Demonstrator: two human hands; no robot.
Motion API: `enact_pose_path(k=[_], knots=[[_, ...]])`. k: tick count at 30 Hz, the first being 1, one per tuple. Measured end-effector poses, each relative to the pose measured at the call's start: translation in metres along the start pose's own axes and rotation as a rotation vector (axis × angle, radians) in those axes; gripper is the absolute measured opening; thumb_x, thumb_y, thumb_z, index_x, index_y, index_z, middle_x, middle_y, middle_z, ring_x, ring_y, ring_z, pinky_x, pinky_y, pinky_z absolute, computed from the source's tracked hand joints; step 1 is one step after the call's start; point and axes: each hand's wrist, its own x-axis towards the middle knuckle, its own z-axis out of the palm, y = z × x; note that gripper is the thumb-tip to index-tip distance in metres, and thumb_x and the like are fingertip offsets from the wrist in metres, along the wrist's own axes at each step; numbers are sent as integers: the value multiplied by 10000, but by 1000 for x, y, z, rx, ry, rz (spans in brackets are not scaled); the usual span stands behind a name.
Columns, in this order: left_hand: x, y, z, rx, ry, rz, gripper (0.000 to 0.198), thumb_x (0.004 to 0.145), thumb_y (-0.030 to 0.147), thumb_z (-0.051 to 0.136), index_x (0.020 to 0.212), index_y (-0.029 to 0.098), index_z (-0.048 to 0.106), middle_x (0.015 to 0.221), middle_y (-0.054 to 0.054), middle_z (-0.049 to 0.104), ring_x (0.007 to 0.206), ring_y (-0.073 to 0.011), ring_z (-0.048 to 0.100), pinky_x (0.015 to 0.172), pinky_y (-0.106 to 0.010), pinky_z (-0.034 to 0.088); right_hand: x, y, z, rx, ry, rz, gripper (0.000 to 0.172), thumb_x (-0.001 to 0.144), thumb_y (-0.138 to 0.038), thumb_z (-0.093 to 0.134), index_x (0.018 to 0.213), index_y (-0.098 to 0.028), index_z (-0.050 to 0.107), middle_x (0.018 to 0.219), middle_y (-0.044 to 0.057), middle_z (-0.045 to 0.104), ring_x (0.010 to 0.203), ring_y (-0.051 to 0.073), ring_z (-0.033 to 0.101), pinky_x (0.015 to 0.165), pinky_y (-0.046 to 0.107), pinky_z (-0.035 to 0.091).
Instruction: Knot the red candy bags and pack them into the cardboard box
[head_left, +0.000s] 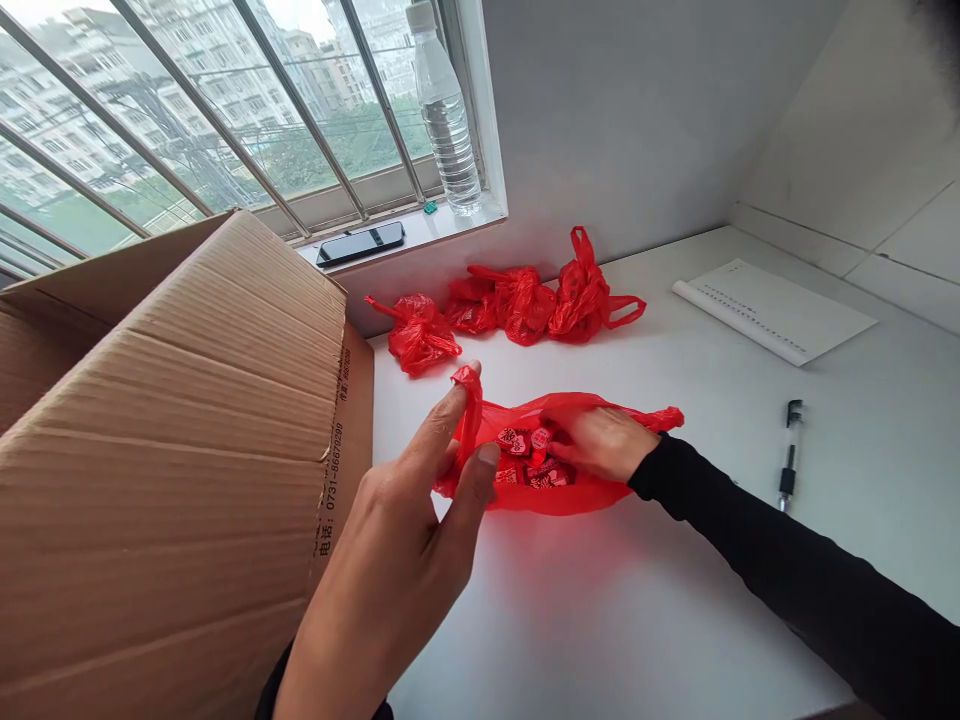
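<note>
A thin red plastic bag (577, 498) lies open on the white table, with several small red-wrapped candies (551, 474) with pink and dark print inside. My left hand (420, 520) grips the bag at its left side, the index finger hooked through the handle loop and the thumb against the plastic. My right hand (607, 440) reaches into the bag's mouth from the right. Its fingertips close around a round-ended red candy (540, 440); some of the fingers are hidden behind the hand and the bag. The other handle of the bag points to the right, beyond my right wrist.
Several tied red bags (525, 305) sit along the wall. A large cardboard box (172, 450) stands at left. On the windowsill are a phone (360, 243) and a water bottle (450, 130). A paper pad (780, 310) and a pen (789, 455) lie at right.
</note>
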Motion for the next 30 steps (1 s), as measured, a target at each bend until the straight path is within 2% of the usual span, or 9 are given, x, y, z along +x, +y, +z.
enact_pose_path(k=[2, 4, 6, 9, 13, 16, 19, 24, 30], knots=[[0, 0, 1, 2, 5, 13, 555, 1038, 367, 558, 1574, 366, 414, 952, 28, 767, 526, -83, 566, 597, -221, 530, 2, 0, 3, -13, 19, 9, 198, 997, -304, 521, 1075, -193, 665, 1004, 67, 747, 880, 216, 676, 644, 289, 348], [1, 1, 1, 6, 2, 12, 559, 1033, 373, 563, 1572, 366, 416, 985, 26, 771, 473, -66, 516, 576, -220, 525, 2, -1, 5, -26, 38, 21, 219, 1012, -300, 501, 1086, -172, 662, 1030, 95, 745, 918, 239, 679, 670, 302, 360], [1, 2, 1, 2, -9, -5, 571, 1030, 387, 567, 1578, 364, 407, 906, 45, 764, 428, -62, 468, 564, -228, 523, 1, -4, 4, -39, 45, 27, 237, 1024, -311, 483, 1055, -164, 666, 993, 101, 744, 891, 244, 680, 662, 310, 357], [1, 1, 0, -13, -12, -22, 575, 1032, 396, 561, 1582, 363, 399, 868, 47, 750, 463, -77, 499, 578, -234, 529, -5, -9, -4, -63, 47, 22, 287, 1042, -312, 433, 987, -155, 666, 889, 103, 727, 801, 243, 671, 616, 325, 323], [0, -1, 1, -14, -9, -17, 577, 1030, 394, 563, 1582, 361, 399, 851, 51, 737, 447, -78, 427, 559, -236, 520, -12, -15, -10, -68, 1, -108, 141, 931, -296, 634, 1007, -182, 668, 984, 88, 721, 848, 240, 663, 627, 317, 346], [-1, -1, 2, -8, -11, -19, 571, 1032, 391, 560, 1580, 353, 407, 755, 69, 703, 424, -80, 378, 528, -231, 502, -13, -16, -7, -77, -37, -195, 164, 841, -243, 730, 984, -179, 682, 1046, 110, 716, 911, 269, 655, 687, 333, 394], [0, 0, 2, -11, -12, -12, 573, 1030, 378, 567, 1579, 364, 405, 768, 73, 723, 426, -75, 398, 558, -230, 521, -12, -16, -2, -93, -33, -199, 203, 848, -186, 687, 1048, -155, 678, 1102, 148, 712, 981, 310, 650, 731, 356, 416], [0, 1, -1, 11, 3, 0, 561, 1027, 379, 569, 1568, 365, 423, 804, 71, 741, 395, -62, 392, 526, -224, 515, -10, -13, -1, -116, -24, -166, 284, 871, -156, 616, 1151, -123, 652, 1129, 164, 696, 955, 300, 661, 683, 353, 395], [0, -2, 0, 38, 7, 0, 571, 1031, 380, 560, 1581, 364, 408, 864, 37, 753, 526, -115, 657, 508, -225, 517, -11, -8, -7, -116, -34, -172, 225, 859, -185, 629, 1082, -164, 647, 1019, 106, 716, 883, 254, 664, 651, 326, 372]])
